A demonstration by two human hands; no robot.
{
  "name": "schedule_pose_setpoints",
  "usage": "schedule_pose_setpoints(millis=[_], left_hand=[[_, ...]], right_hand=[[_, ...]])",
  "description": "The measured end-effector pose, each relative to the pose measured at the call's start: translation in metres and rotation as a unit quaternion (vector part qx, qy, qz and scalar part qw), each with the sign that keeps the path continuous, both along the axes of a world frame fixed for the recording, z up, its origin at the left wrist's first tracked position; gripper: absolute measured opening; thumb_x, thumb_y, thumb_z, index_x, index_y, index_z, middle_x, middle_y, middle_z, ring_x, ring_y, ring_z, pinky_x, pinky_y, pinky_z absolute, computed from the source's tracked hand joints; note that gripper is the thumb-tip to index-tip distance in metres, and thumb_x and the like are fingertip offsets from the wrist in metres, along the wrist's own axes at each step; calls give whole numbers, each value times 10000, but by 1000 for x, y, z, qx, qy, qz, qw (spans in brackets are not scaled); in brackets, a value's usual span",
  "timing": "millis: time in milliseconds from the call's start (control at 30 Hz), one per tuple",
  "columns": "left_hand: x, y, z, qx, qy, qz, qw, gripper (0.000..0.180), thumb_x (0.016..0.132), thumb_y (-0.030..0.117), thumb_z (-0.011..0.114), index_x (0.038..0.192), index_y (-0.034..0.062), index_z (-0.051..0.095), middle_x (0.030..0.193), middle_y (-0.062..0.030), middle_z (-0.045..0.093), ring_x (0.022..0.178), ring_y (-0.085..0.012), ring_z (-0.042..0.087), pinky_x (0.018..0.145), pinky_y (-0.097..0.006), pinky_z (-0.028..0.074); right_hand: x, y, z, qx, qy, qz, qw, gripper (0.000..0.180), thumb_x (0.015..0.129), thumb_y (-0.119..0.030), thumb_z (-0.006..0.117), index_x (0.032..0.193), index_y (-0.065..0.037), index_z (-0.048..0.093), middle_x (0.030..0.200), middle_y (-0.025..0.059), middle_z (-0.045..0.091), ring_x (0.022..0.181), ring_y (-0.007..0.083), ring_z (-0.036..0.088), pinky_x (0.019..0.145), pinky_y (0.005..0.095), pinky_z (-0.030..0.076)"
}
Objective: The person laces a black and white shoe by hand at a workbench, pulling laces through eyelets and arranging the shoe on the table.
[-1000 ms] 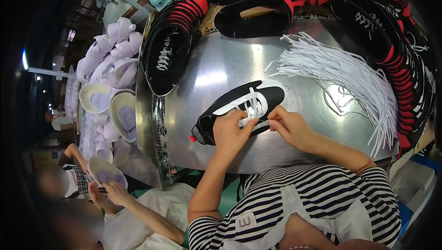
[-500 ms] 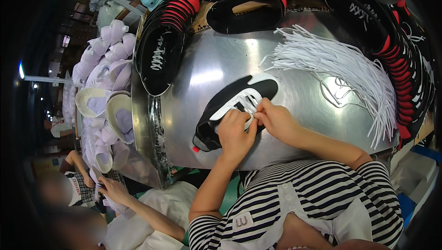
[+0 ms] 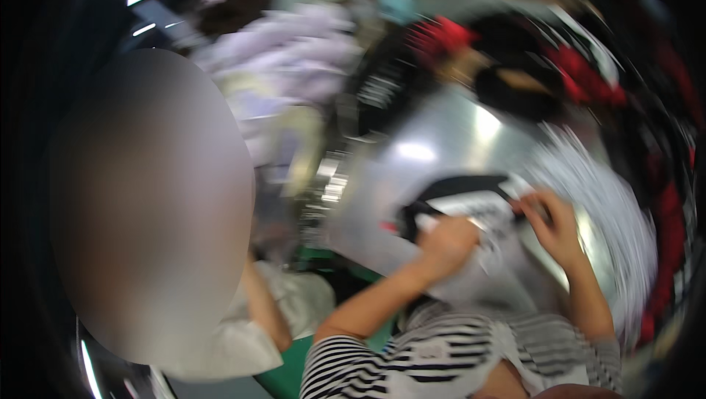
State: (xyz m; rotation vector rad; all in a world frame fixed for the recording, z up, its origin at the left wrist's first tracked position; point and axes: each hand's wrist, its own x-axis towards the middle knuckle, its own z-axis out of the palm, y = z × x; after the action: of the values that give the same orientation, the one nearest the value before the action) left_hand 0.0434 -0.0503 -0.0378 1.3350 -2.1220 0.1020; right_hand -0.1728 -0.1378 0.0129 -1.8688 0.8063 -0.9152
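Note:
A black and white shoe upper (image 3: 465, 187) lies on the metal tabletop, blurred by motion, with a small red tab at its left end. My left hand (image 3: 450, 244) is closed over its near side; what is inside the fingers is hidden. White shoelace (image 3: 491, 243) shows as a smear just right of that hand. At the right end of the upper is my right hand (image 3: 551, 226), its fingers bent toward the white edge. Blur hides whether those fingertips grip it.
White laces (image 3: 603, 200) lie in a bundle at the right. Black and red shoe uppers (image 3: 382, 86) line the table's far side, more along the right. Pale lilac shoe parts (image 3: 294, 53) are heaped at the far left. Another person (image 3: 220, 347) is close on my left.
The whole view has swung left, so the table sits further right and the other person looms larger. My hands, together at the laces before, are now apart, the right at the upper's right end.

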Motion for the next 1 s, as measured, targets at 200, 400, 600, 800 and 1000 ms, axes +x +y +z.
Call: schedule_pose_setpoints(millis=[200,400,600,800,1000], left_hand=[[-31,-9,5,-36,41,-23,998,125,746,119,637,720,75,524,735,-85,490,713,-258,513,613,-376,403],[-23,12,10,-66,31,3,997,132,743,115,659,752,54,542,720,-72,451,693,-244,502,592,-379,378],[-16,-17,10,-58,57,-47,996,124,728,106,668,759,57,558,719,-74,476,684,-255,499,586,-364,381],[-18,-16,17,-60,57,-43,996,103,737,91,667,765,48,578,748,-58,497,705,-227,504,591,-348,386],[-16,-13,7,-11,83,-52,995,125,751,123,652,760,50,551,764,-56,478,741,-229,506,625,-347,385]], right_hand=[[12,7,-31,-218,163,45,961,102,826,-29,604,925,-23,582,749,194,625,662,390,619,572,461,451],[21,8,-25,-181,330,96,921,107,860,-157,596,875,-58,560,698,200,631,678,413,633,605,529,470],[26,-30,-24,-43,314,131,939,173,789,-190,693,907,-81,630,756,162,665,733,379,651,637,462,500],[24,-28,-28,36,189,112,975,128,742,-81,709,863,-65,673,755,127,681,699,299,672,642,358,512],[23,-8,-38,35,146,43,988,148,739,22,716,849,-39,638,695,91,642,606,177,619,583,279,474]])
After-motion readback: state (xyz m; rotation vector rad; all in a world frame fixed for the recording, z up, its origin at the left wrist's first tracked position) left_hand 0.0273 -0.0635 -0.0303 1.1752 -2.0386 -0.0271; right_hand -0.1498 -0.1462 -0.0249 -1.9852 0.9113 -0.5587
